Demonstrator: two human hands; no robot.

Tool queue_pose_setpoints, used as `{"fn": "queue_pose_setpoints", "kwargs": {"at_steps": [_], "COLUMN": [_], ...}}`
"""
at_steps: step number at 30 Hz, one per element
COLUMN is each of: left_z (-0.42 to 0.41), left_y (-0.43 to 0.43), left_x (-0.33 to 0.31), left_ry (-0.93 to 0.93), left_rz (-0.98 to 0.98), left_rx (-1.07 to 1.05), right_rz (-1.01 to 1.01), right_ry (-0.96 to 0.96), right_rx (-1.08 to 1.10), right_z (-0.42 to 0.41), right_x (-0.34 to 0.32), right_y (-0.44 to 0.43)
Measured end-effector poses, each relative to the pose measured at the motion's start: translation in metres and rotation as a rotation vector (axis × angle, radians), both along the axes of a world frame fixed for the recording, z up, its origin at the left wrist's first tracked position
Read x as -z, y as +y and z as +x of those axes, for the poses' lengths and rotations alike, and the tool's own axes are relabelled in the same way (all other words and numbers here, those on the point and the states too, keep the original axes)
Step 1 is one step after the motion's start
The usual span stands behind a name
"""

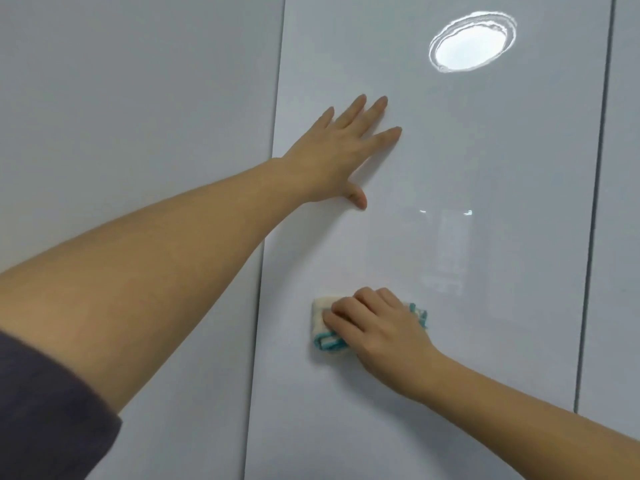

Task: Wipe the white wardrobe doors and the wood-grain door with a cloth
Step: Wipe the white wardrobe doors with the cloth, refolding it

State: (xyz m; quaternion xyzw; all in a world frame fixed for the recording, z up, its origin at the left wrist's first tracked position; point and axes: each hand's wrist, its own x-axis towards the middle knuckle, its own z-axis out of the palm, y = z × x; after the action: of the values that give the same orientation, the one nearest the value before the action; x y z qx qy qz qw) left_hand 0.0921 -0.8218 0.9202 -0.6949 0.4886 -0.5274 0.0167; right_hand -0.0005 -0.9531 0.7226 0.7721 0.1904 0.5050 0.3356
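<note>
A glossy white wardrobe door (pixel 467 306) fills the middle of the view. My left hand (pixel 339 157) lies flat on it near its left edge, fingers straight and spread. Lower down, my right hand (pixel 377 327) presses a folded cream cloth with teal trim (pixel 327 336) against the same door, its fingers bent over the cloth. Most of the cloth is hidden under the hand. No wood-grain door is in view.
Another white door (pixel 138 116) stands to the left, beyond a dark vertical gap (pixel 273 168). A third white panel (pixel 620 237) begins at the right past a second gap. A round ceiling lamp's reflection (pixel 471 41) shines at the top of the middle door.
</note>
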Motion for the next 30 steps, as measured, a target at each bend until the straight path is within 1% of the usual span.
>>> {"fn": "queue_pose_setpoints", "kwargs": {"at_steps": [2, 4, 7, 10, 13, 15, 19, 21, 24, 30], "left_z": [0.000, 0.003, 0.009, 0.009, 0.006, 0.006, 0.011, 0.013, 0.015, 0.022], "left_y": [0.001, 0.002, 0.006, 0.014, 0.022, 0.023, 0.021, 0.022, 0.021, 0.018], "left_x": [0.000, 0.000, -0.002, -0.010, -0.017, -0.017, -0.014, -0.014, -0.015, -0.014], "left_ry": [0.043, 0.023, -0.038, -0.052, -0.050, -0.045, -0.028, -0.034, -0.043, -0.062], "left_rz": [0.007, 0.022, 0.038, 0.089, 0.138, 0.138, 0.130, 0.134, 0.133, 0.133], "left_rx": [0.016, 0.020, 0.007, -0.031, -0.051, -0.046, -0.016, -0.003, -0.003, 0.015], "right_rz": [-0.084, -0.090, 0.025, 0.129, 0.240, 0.206, -0.003, -0.030, 0.017, 0.170], "right_ry": [0.063, 0.066, -0.059, -0.218, -0.301, -0.271, -0.086, -0.056, -0.103, -0.271], "right_rx": [0.022, 0.024, 0.000, 0.020, 0.034, 0.014, -0.020, -0.017, -0.030, -0.031], "right_z": [0.003, 0.005, 0.011, 0.019, 0.029, 0.036, 0.045, 0.048, 0.052, 0.067], "right_x": [0.024, 0.027, -0.006, -0.052, -0.074, -0.060, 0.008, 0.019, -0.002, -0.058], "right_y": [0.004, 0.006, 0.011, 0.017, 0.026, 0.033, 0.042, 0.042, 0.044, 0.056]}}
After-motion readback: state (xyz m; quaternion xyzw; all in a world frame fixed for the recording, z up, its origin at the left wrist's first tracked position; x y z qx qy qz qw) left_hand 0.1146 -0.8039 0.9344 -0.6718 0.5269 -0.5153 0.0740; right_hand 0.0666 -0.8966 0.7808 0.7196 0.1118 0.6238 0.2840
